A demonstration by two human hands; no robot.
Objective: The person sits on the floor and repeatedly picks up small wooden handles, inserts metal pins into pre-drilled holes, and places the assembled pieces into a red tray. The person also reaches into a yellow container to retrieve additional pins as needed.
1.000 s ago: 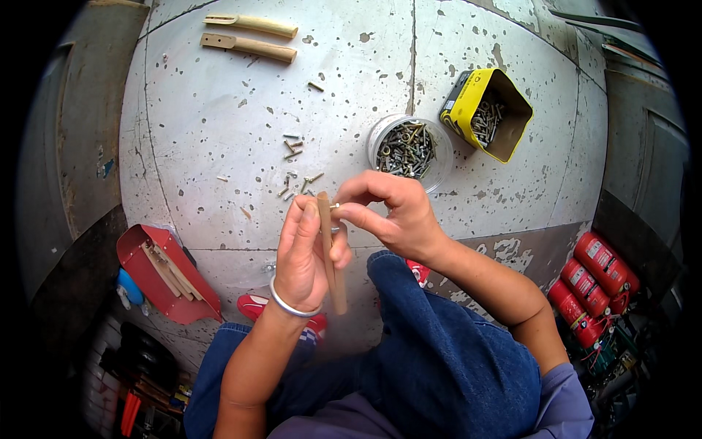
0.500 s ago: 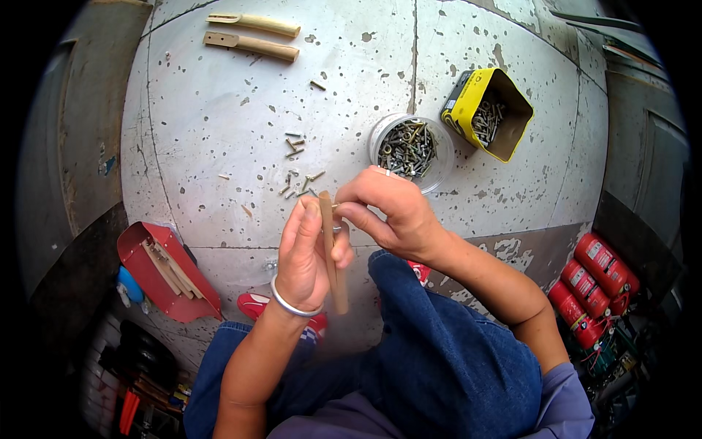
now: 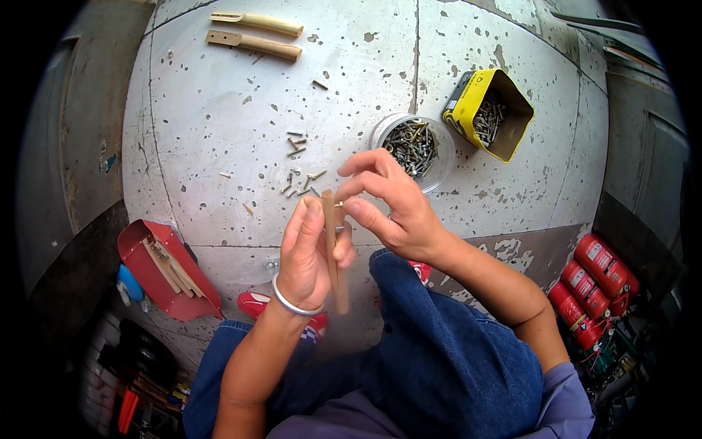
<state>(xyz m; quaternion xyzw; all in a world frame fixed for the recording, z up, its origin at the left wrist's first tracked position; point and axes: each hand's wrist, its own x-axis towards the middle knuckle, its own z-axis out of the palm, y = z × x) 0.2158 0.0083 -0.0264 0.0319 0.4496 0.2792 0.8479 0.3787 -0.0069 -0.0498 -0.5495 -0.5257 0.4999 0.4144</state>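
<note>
A wooden handle [image 3: 333, 252] stands almost upright in the grip of my left hand [image 3: 306, 260], thumb along its upper end. From the handle's right side, near the top, a small bolt [image 3: 339, 205] sticks out. My right hand [image 3: 391, 208] is just to the right of it, fingers apart, with the thumb tip close to or touching the bolt's outer end. Beyond my hands, several loose bolts [image 3: 295, 143] lie scattered on the floor. A round clear tub [image 3: 447, 162] full of bolts and nuts is just past my right hand.
A yellow tin [image 3: 469, 102] with bolts lies at the far right. Two wooden handles [image 3: 259, 44] rest at the far left. A red holder [image 3: 135, 252] with wooden pieces stands at the left. Red fire extinguishers [image 3: 585, 285] are at the right, on the worn white floor [image 3: 497, 190].
My right hand's fingers have spread away from the bolt, which shows more plainly now. My left hand keeps the handle nearly in place.
</note>
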